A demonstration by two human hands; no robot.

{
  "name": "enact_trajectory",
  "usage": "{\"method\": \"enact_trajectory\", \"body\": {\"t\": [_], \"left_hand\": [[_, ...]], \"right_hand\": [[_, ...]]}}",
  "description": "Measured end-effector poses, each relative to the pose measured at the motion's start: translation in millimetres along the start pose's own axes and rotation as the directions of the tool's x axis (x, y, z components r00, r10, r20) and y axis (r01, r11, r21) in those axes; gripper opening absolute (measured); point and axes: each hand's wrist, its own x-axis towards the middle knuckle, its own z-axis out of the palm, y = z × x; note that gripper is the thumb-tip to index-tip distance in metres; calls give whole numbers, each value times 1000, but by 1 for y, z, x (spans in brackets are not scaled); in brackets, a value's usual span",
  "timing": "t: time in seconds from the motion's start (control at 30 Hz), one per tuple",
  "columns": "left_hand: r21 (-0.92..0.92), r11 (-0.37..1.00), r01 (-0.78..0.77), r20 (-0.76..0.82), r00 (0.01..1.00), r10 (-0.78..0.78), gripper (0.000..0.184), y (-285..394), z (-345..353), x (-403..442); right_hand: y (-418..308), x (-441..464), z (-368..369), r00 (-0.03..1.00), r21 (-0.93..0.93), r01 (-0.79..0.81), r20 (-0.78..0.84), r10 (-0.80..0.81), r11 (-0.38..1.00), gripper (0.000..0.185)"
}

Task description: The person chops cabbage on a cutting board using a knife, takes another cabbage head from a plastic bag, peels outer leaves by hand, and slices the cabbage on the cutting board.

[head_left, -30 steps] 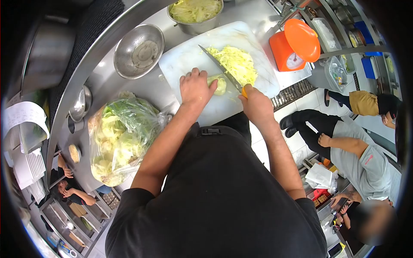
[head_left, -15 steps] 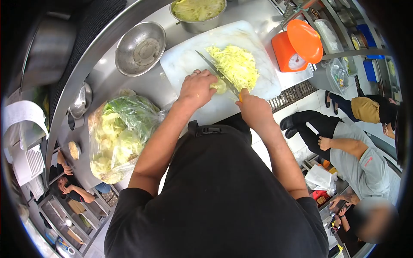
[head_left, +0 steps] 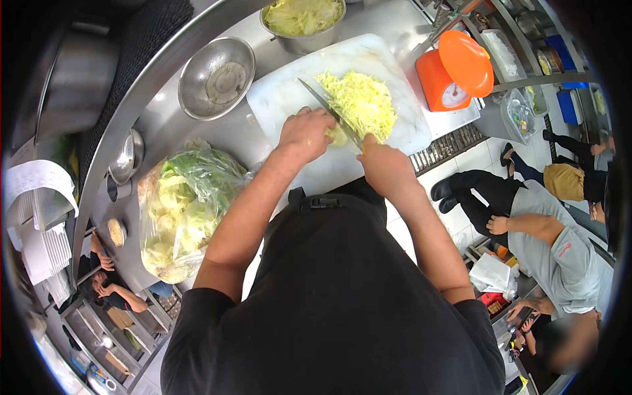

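Observation:
My right hand (head_left: 388,164) is closed round the handle of a knife (head_left: 328,107), whose long blade points up and left across the white cutting board (head_left: 276,89). Under the curled fingers of my left hand (head_left: 307,133) lies a small pale piece of lettuce (head_left: 338,137), pressed to the board beside the blade. A heap of finely shredded lettuce (head_left: 361,102) sits along the blade's right side. The knife's handle is mostly hidden in my right hand.
Left of the board are a metal bowl (head_left: 217,79) and a clear plastic bag of lettuce (head_left: 184,210). A pot of leaves (head_left: 306,41) stands behind it. An orange scale (head_left: 454,72) is at the right. A person in a grey shirt (head_left: 553,243) stands farther right; others are nearby.
The view has shifted slightly. My hands stay at the same spot on the board, the right hand a touch closer in with the knife. Another person's leg shows at the far right.

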Motion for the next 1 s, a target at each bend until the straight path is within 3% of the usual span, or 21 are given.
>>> {"method": "enact_trajectory", "body": {"t": [0.17,0.33,0.53,0.63,0.73,0.93,1.0], "left_hand": [[-7,1000,4,-82,997,-5,26,-2,9,-4],[-53,999,10,-154,988,-19,26,-3,16,-6],[-64,996,63,-225,971,-76,27,4,22,-8],[-69,997,29,-217,975,-43,27,3,20,-7],[-68,996,50,-160,985,-60,27,4,14,-4],[-108,993,44,-243,967,-69,26,3,23,-7],[-111,994,15,-278,959,-46,26,2,27,-8]], "right_hand": [[9,13,37,1000,61,-25,-10,25,998,27],[1,28,12,999,6,25,-26,-25,1000,27],[2,0,11,994,-1,-86,63,86,996,29],[0,19,30,995,44,-103,21,102,994,28],[1,37,22,999,49,-15,-44,17,999,27],[-9,2,-8,995,29,-68,78,66,997,26],[-1,13,27,995,63,-87,54,84,994,27]]}}
